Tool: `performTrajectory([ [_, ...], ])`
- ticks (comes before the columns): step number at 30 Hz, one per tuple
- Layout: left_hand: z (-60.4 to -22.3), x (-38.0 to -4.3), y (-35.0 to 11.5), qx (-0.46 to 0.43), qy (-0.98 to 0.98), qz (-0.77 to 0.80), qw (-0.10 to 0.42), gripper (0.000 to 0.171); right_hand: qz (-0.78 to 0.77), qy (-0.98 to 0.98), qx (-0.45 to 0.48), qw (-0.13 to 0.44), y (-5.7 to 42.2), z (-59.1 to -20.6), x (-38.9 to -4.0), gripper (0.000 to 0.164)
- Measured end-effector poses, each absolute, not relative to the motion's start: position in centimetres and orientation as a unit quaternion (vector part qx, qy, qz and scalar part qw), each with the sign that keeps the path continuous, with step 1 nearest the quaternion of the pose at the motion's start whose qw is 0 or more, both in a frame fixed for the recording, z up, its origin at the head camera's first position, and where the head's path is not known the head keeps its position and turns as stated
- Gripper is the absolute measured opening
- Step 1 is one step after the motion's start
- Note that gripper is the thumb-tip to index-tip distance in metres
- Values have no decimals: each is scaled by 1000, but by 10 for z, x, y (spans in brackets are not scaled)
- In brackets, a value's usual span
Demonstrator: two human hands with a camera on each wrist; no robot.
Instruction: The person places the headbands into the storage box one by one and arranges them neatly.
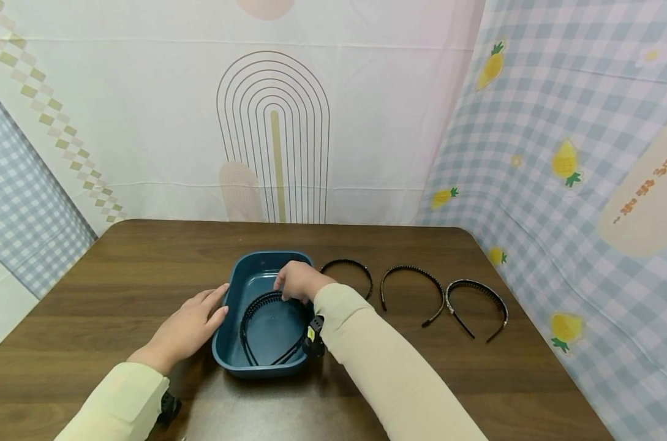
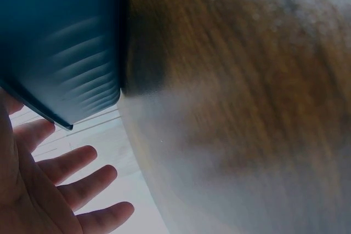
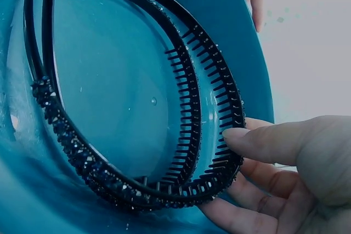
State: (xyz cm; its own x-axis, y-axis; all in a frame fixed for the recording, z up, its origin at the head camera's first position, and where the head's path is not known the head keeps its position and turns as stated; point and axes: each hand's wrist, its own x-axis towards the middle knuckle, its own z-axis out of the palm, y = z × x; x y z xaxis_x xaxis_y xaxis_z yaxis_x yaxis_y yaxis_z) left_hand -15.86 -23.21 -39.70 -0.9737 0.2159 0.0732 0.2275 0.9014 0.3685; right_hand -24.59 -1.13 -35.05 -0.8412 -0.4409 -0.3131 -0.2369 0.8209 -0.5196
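A blue plastic basin stands on the table, with two black toothed headbands set with dark stones lying in it. My right hand reaches inside and pinches one headband between thumb and fingers at its toothed arch. The other headband overlaps it, as the right wrist view shows. My left hand touches the basin's left rim with its fingers extended. In the left wrist view the left hand has spread fingers beside the basin's ribbed outer wall.
Right of the basin, three more headbands lie in a row on the wooden table: a near one partly behind my right arm, a middle one and a far-right one. Patterned cloth hangs behind and beside the table.
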Motion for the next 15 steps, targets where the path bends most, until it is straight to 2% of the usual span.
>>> performTrajectory([
  [15, -397, -159, -231, -109, -975, -195, 5, 57, -277, 918, -199, 200, -4, -352, -248, 31],
])
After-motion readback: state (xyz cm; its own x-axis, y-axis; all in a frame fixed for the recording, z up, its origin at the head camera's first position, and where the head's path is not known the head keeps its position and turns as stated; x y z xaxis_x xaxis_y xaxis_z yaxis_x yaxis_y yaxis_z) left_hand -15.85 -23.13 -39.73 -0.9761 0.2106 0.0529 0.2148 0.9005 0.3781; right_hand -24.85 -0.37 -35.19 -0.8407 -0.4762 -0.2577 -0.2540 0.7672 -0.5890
